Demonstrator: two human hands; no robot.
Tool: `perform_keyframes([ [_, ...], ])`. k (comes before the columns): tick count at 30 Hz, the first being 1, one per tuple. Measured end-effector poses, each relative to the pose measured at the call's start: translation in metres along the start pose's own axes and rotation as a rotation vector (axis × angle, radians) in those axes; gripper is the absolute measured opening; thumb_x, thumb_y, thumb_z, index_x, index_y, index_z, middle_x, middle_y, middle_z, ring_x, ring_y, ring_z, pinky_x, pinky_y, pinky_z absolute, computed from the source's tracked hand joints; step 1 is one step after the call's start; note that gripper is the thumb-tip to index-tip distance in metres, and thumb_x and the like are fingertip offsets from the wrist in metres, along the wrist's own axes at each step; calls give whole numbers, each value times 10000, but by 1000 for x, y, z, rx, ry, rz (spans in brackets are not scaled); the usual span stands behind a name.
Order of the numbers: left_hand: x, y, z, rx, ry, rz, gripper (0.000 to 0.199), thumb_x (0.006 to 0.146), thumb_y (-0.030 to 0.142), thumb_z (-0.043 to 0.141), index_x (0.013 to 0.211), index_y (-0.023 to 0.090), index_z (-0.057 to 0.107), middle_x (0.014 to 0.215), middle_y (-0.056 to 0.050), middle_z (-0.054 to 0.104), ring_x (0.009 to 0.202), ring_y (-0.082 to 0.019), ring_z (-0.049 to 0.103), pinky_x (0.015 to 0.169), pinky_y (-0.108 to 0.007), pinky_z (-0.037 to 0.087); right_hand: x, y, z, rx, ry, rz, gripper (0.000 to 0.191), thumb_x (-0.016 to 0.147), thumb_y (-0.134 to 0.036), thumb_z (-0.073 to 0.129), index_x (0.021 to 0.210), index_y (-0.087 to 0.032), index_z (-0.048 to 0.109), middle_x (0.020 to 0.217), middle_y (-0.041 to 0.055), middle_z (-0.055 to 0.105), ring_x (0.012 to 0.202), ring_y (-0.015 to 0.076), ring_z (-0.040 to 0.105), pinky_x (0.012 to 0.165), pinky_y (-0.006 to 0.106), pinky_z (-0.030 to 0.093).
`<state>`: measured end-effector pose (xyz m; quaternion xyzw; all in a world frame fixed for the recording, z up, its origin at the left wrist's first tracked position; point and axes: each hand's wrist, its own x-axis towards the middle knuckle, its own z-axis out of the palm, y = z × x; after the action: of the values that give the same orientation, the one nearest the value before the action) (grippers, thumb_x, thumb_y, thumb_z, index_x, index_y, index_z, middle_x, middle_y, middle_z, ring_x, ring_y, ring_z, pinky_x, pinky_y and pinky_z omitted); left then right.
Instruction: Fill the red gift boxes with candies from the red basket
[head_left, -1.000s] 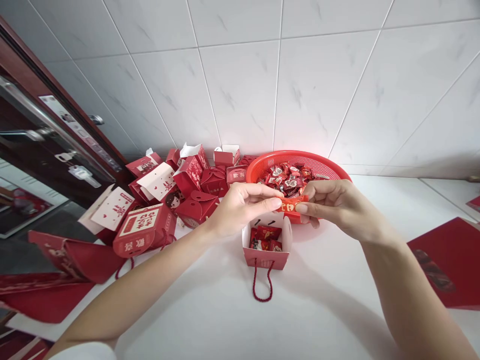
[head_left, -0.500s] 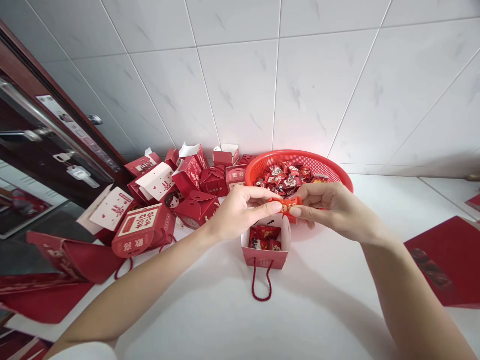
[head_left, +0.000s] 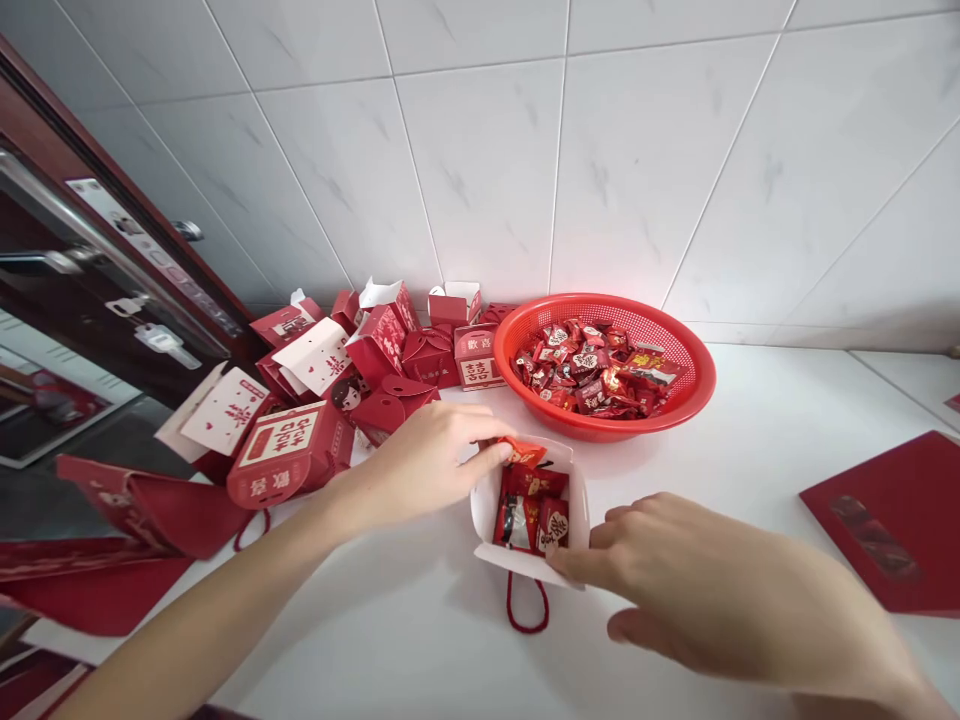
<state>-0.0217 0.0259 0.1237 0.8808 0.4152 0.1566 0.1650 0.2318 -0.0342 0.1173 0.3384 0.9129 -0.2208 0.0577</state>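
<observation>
The small gift box stands on the white counter, lid raised, with its white inner walls showing. Several red wrapped candies lie inside, and a dark red cord handle hangs at its front. My left hand reaches over the box's back left edge, thumb and forefinger pinching an orange-red wrapped candy. Over the front right corner is my right hand. Its forefinger is stretched out to the box's front edge by a candy, with the thumb apart and nothing held.
Behind the box sits a red plastic basket of wrapped candies. Many red and white gift boxes crowd the left side. A flat red box with a window lies at right. A tiled wall closes the back; a door with keys stands left.
Both hands were together above the box with the orange-red candy. The left has lowered it to the box's back edge; the right has let go and moved down to the front edge.
</observation>
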Motion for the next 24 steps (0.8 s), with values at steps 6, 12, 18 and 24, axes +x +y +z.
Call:
perform_keyframes([
  [6, -13, 22, -4, 292, -234, 31, 291, 984, 123, 504, 964, 200, 783, 920, -37, 774, 819, -208, 722, 680, -304, 461, 0, -14, 8, -38, -139, 77, 396, 831, -129, 688, 1200, -268, 722, 1004, 76, 761, 768, 259, 694, 490, 297, 338],
  [12, -3, 42, 3, 505, -373, 216, 251, 800, -48, 603, 811, 163, 738, 882, -68, 754, 689, -224, 695, 564, -332, 397, 7, -24, 0, -62, -244, 150, 277, 850, -222, 726, 1125, -200, 748, 1009, 121, 754, 852, 310, 715, 468, 303, 344],
  [18, 15, 62, 12, 489, -650, 196, 229, 865, 21, 620, 700, 143, 721, 783, -63, 727, 637, -190, 641, 505, -339, 346, 6, -24, -1, -48, -237, 154, 297, 909, -297, 703, 1189, -206, 736, 1048, 122, 746, 911, 315, 712, 552, 316, 454],
  [24, 22, 50, 27, 462, -615, 182, 200, 812, 32, 638, 668, 151, 707, 799, -64, 721, 637, -203, 634, 463, -349, 276, 8, -27, -3, -19, -264, 200, 274, 895, -264, 707, 1164, -222, 741, 1078, 112, 748, 948, 340, 712, 606, 353, 496],
])
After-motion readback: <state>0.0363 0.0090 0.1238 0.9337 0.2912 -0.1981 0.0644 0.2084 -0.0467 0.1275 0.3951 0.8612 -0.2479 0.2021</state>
